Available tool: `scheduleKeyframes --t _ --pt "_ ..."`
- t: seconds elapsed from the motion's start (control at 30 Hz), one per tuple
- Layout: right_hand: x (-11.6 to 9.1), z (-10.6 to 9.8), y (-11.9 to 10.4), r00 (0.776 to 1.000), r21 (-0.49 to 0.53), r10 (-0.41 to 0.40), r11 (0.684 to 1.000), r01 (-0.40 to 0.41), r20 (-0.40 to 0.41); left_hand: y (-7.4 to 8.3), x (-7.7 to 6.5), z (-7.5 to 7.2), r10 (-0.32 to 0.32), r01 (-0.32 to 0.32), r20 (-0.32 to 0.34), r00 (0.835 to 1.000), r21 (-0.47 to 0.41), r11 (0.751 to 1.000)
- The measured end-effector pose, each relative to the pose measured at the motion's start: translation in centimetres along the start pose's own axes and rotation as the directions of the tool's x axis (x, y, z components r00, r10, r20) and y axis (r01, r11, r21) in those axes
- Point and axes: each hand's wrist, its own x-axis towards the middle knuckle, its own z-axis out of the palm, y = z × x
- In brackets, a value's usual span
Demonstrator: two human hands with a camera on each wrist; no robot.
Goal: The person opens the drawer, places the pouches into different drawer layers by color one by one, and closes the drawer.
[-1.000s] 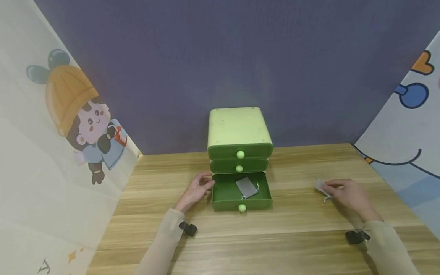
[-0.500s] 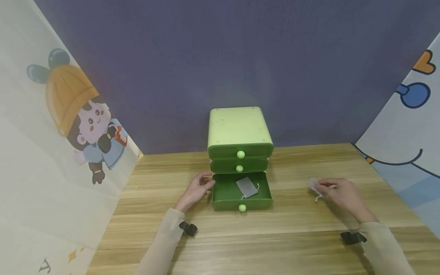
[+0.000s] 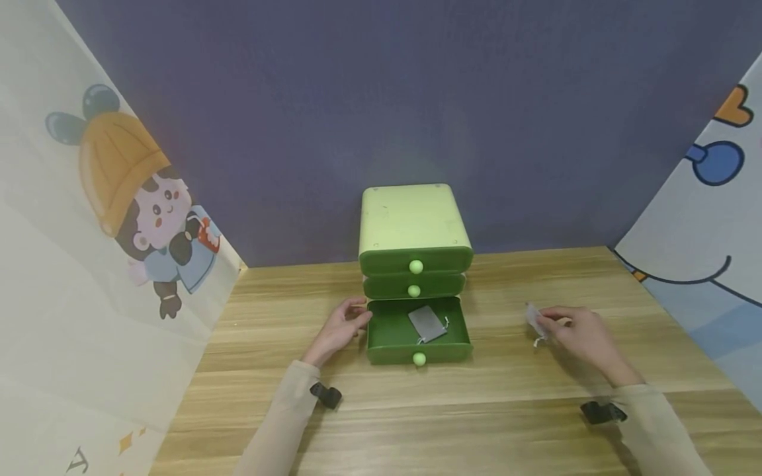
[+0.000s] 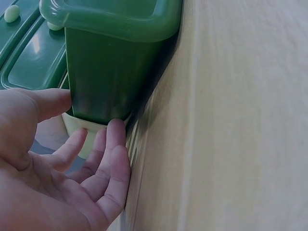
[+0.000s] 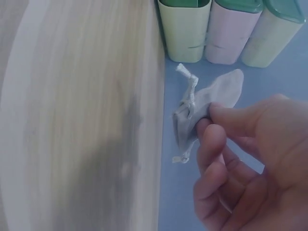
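Note:
A small grey drawstring pouch [image 5: 221,89] with white cords is pinched between the thumb and fingers of my right hand [image 3: 580,337], held to the right of the drawer cabinet [image 3: 413,218]. The cabinet has a pale yellow-green top and green drawer fronts with round knobs. Its bottom drawer [image 3: 385,330] is pulled out, and a second grey pouch [image 3: 427,324] lies flat inside. My left hand [image 4: 53,178] is at the cabinet's left side. Its thumb touches the pulled-out drawer's side wall, while its relaxed fingers rest near the casing's edge.
The wooden table [image 3: 381,423] carries the cabinet. A dark blue panel [image 3: 297,132] rises right behind it. Printed walls flank the table on the left and right. Both upper drawers [image 3: 387,287] are pushed in.
My right hand has moved left with the pouch, closer to the cabinet. The left hand, the drawer and the pouch in it have stayed put.

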Motion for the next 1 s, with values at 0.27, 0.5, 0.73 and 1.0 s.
scheduleKeyframes --t 0.27,0.5,0.73,1.0 --pt "0.0 0.6 -1.0 0.999 0.039 -0.023 0.999 0.025 -0.040 0.2 -0.1 0.0 0.001 -0.001 -0.004 1.000 0.002 1.000" --pt "0.1 1.4 -2.1 0.997 0.078 -0.034 0.996 0.039 -0.066 -0.1 0.0 -0.1 0.006 -0.006 0.002 1.000 0.004 1.000" --pt "0.5 2.4 -3.7 0.994 0.118 -0.078 0.989 0.087 -0.079 -0.2 0.1 -0.3 0.000 0.000 -0.014 1.000 -0.002 1.000" --pt "0.7 3.6 -5.0 0.995 0.204 -0.073 0.975 0.086 -0.069 0.0 0.1 -0.1 0.016 -0.016 0.003 1.000 0.004 1.000"
